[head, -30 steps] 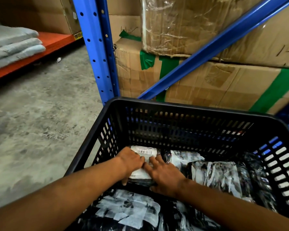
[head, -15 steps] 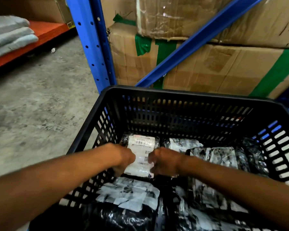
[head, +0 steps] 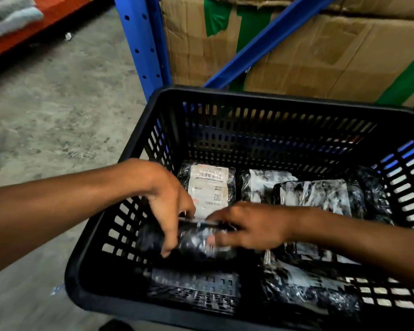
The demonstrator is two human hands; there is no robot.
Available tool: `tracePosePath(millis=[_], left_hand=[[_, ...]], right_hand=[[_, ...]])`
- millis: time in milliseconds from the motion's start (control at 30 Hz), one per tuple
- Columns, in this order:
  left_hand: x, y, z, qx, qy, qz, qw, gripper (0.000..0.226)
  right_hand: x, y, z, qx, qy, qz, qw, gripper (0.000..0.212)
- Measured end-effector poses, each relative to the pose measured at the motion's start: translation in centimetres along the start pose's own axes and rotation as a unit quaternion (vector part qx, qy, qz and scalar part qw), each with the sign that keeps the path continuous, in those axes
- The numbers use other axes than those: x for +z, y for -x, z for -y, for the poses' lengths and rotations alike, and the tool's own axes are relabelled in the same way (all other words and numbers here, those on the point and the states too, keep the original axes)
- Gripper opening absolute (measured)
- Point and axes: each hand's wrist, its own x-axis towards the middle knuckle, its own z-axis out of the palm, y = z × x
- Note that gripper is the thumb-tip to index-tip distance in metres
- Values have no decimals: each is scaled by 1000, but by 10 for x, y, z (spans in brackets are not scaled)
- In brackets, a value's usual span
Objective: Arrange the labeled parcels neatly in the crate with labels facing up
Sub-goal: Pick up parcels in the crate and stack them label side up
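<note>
crate: black slatted plastic crate (head: 167,108) on a concrete floor (head: 46,120), in front of a blue rack upright (head: 139,41) and taped cardboard cartons (head: 320,51)
placed parcel: black-wrapped parcel (head: 208,187) lies flat in the far left corner, white barcode label facing up
other parcels: two more (head: 265,185) (head: 320,197) along the far wall, pale faces up, the print too blurred to read; at least one more (head: 306,290) lies crumpled at the near right
parcel in hand: dark glossy parcel (head: 201,242) just in front of the labelled one, no label showing on the visible side
left hand: left hand (head: 165,201) curled over the parcel's left end, fingers hooked down around it
right hand: right hand (head: 251,228) closed on the parcel's right end, thumb on the front, fingers over the top
bare floor: near left of the crate bottom (head: 196,285) shows open grid, nothing on it
progress: roughly midway by my judgement; far row looks set, near row is left
remaining: the held parcel likely needs turning to bring its label up, then the crumpled one needs straightening
</note>
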Motion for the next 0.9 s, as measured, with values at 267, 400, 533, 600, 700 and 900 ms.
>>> tracePosePath(millis=[267, 400, 533, 600, 700, 900], left_hand=[[-13, 4, 19, 1, 81, -179, 980, 62], [-23, 12, 29, -21, 205, -282, 937, 87], [-25, -1, 24, -5, 423, -324, 846, 86], [-28, -9, 18, 3, 479, -339, 809, 84], [-29, -17, 16, -15, 476, -360, 802, 77], [-39, -27, 33, -100, 451, -453, 763, 58]], right_hand=[[-2, -10, -20, 36, -222, -157, 962, 52], [-45, 7, -38, 42, -385, -278, 879, 25], [-44, 28, -67, 76, -433, -312, 842, 31], [-36, 30, -77, 102, -434, -322, 835, 60], [-24, 23, -88, 108, -430, -314, 840, 80], [-19, -29, -76, 115, -467, -341, 808, 30]])
